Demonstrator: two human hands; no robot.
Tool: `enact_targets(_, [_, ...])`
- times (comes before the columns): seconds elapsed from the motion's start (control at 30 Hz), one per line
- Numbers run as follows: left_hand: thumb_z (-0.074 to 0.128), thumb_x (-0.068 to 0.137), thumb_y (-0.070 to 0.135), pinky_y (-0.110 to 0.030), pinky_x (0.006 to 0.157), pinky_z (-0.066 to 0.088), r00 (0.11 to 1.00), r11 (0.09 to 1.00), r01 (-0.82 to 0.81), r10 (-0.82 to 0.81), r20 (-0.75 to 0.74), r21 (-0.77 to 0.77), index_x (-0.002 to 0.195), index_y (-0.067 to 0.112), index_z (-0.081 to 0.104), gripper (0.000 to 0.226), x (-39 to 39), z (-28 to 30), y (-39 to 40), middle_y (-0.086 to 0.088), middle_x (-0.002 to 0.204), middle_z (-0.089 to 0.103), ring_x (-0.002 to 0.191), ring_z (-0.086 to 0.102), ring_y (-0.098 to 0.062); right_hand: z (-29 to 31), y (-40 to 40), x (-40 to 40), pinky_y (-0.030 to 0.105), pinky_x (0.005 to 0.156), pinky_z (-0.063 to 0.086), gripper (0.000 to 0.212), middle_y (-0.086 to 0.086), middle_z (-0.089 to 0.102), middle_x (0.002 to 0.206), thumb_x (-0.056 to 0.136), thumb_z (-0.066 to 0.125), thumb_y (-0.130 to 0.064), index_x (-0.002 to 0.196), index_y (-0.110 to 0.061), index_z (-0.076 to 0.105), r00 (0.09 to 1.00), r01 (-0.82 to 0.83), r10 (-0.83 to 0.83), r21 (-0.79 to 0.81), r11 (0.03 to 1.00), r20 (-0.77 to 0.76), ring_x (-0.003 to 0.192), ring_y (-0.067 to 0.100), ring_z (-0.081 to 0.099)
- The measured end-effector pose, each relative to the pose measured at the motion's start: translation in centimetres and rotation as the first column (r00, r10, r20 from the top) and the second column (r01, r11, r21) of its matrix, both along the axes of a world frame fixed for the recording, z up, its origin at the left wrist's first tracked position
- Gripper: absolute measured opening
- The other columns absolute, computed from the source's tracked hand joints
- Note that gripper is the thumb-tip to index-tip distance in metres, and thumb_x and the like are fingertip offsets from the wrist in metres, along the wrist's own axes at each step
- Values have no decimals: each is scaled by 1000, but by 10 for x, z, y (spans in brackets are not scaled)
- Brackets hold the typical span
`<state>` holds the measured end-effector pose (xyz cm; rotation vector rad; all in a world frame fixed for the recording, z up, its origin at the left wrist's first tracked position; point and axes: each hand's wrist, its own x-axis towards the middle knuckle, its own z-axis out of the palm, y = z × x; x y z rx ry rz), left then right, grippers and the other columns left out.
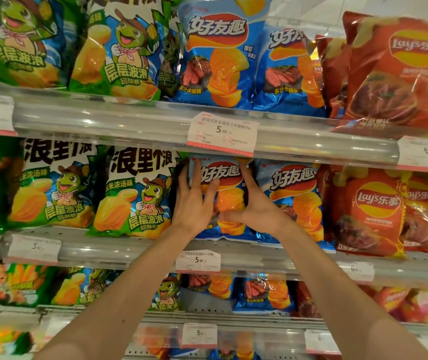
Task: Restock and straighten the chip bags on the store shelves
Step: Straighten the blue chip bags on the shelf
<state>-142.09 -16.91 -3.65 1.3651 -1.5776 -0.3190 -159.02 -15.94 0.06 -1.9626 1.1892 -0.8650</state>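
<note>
Blue chip bag (227,201) standing upright on the middle shelf (140,252), between the green frog-mascot bag (132,198) and a matching blue bag (295,201) — being framed by left hand (194,203), fingers spread flat on its left edge, and right hand (255,207), fingers straight along its right side, thumb across the front. Risking a forward tip over the shelf lip or a nudged neighbour — likely from pressing unevenly on slick, air-filled foil.

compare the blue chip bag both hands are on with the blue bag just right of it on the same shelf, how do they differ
The held blue bag has the left hand and right hand pressed on its front, hiding part of its print; the neighbouring blue bag is untouched and shows in full. The held bag's top tucks behind the price tag; the neighbour's does not. Both share the same blue design.
</note>
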Motion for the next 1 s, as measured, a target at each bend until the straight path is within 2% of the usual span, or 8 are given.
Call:
enact_targets(0.2, [36, 102, 51, -48, 119, 25, 999, 999, -31, 32, 34, -12, 159, 30, 3, 70, 3, -1, -5, -11, 165, 5, 149, 18, -34, -4, -5, 5, -4, 76, 41, 125, -12, 41, 139, 74, 85, -1, 158, -34, -2, 1000, 16, -16, -8, 1000, 15, 108, -17, 46])
enact_targets(0.3, [36, 102, 51, -51, 120, 23, 997, 999, -50, 50, 59, 4, 159, 30, 3, 69, 4, 0, -5, -11, 166, 3, 150, 15, -35, -3, -3, 8, -1, 87, 41, 125, -7, 31, 155, 73, 87, -6, 158, -35, 0, 999, 22, -24, -65, 998, -24, 126, -1, 42])
enact_targets(0.4, [35, 102, 52, -52, 121, 17, 995, 999, -44, 42, 86, 20, 159, 31, 3, 68, 2, -1, 0, -9, 167, -2, 151, 9, -35, -1, 2, 8, 28, 120, 29, 111, -5, 19, 163, 77, 85, -24, 157, -35, 9, 996, 43, -60, -225, 973, -69, 150, 9, 18])
enact_targets(0.47, [34, 103, 51, -53, 122, 16, 992, 999, -41, 43, 117, -15, 159, 29, 9, 65, 1, -2, 6, -10, 167, -2, 152, 8, -36, 1, 11, 4, 32, 121, 20, 96, -2, 12, 167, 86, 76, -33, 158, -34, 12, 985, 69, -121, -357, 932, -125, 153, 12, 5])
enact_targets(0.53, [35, 102, 49, -52, 122, 18, 982, 994, -52, 69, 177, -100, 158, 23, 18, 64, 1, -3, 13, -14, 167, 3, 152, 10, -35, 0, 20, -5, 33, 119, 21, 83, 4, 10, 167, 93, 67, -33, 158, -29, 15, 945, 116, -250, -502, 857, -209, 152, 20, 12])
enact_targets(0.67, [43, 101, 38, -43, 119, 16, 967, 975, -19, 74, 244, -219, 157, 20, 25, 61, -9, 2, 28, -16, 166, 8, 150, 12, -33, -8, 30, -34, 53, 118, 29, 70, 20, 22, 163, 97, 56, -40, 156, -14, 29, 780, 201, -536, -680, 705, -325, 149, 39, 24])
enact_targets(0.83, [51, 99, 31, -44, 115, 31, 952, 958, 84, 4, 305, -273, 153, 20, 32, 59, -42, 14, 43, -13, 159, 25, 144, 27, -32, -14, 43, -68, 56, 117, 30, 76, 23, 26, 160, 94, 55, -46, 154, -9, 26, 673, 381, -676, -642, 665, -301, 146, 42, 27])
enact_targets(1.0, [56, 96, 27, -46, 108, 41, 921, 955, 203, -110, 374, -217, 149, 19, 39, 56, -82, 21, 46, -14, 150, 38, 133, 42, -32, -8, 47, -94, 51, 114, 32, 88, 22, 29, 157, 91, 67, -40, 158, -14, 17, 759, 486, -606, -411, 771, -239, 142, 44, 31])
